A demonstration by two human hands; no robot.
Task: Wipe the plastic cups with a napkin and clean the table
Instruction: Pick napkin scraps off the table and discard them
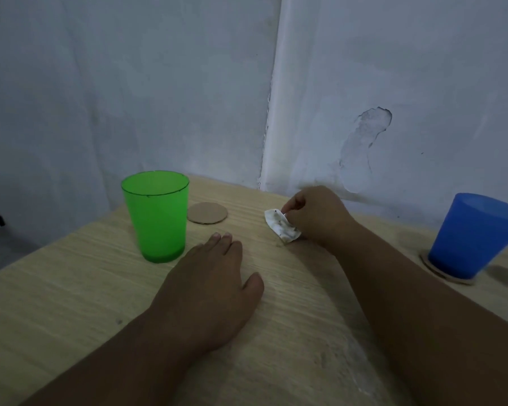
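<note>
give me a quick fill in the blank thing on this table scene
The right hand pinches a soiled white ____.
The ____ cup stands on a cardboard coaster.
The left hand lies flat on the ____.
The bare coaster lies beside the ____ cup.
Missing: napkin; blue; table; green.

Showed a pale wood-grain surface (71, 288) pushed into a wall corner. Carried a green cup (156, 218) upright toward the far left corner, with a bare round coaster (207, 213) just beside it. Bore a soiled napkin (282, 226) near the far edge, pinched by the right hand (317, 213), and the left hand (214, 285) flat at the middle. Held a blue cup (475, 235) on a second coaster (434, 271) at the right edge.
</note>
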